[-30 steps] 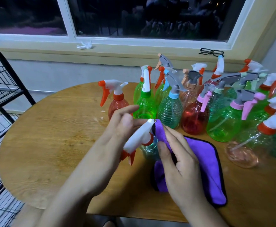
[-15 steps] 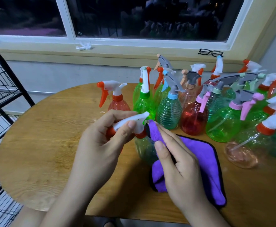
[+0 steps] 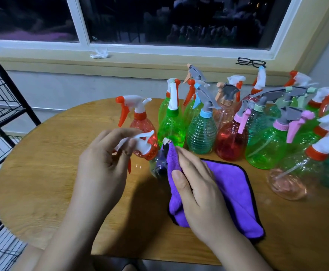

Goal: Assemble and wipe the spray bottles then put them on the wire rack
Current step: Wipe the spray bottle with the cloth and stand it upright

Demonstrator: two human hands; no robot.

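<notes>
Progress on the wipe-down: compared with a second ago, the left hand [image 3: 105, 163] has rolled the clear plastic spray bottle [image 3: 156, 167] round. Its white trigger head with the red collar [image 3: 140, 143] was aimed steeply down toward me and now lies more level. The fingers of that hand are curled over the top of the head, gripping it, and the red trigger pokes out below them.

The right hand [image 3: 197, 190] has barely shifted. Its fingers are fairly straight and press a fold of the purple microfibre cloth with black edging [image 3: 230, 184] against the bottle's right side. The rest of the cloth lies flat on the round wooden counter [image 3: 42, 163]. My read is that the bottle is being turned against the cloth, so it's already assembled and mid-wipe, with the rack step not yet done.

The bottle sits mid-counter, just in front of the crowd of coloured plastic spray bottles [image 3: 200, 130], all with heads on. I can't tell if its base touches the wood.

Contents-wise, the see-through ones look empty bar their dip tubes, e.g. the pale pink bottle [image 3: 284, 184] at right. The held one looks empty too, though purple shows through it, so I'm not sure. The black wire rack [image 3: 1, 106] stands off the counter's left edge, well apart from the bottle.
</notes>
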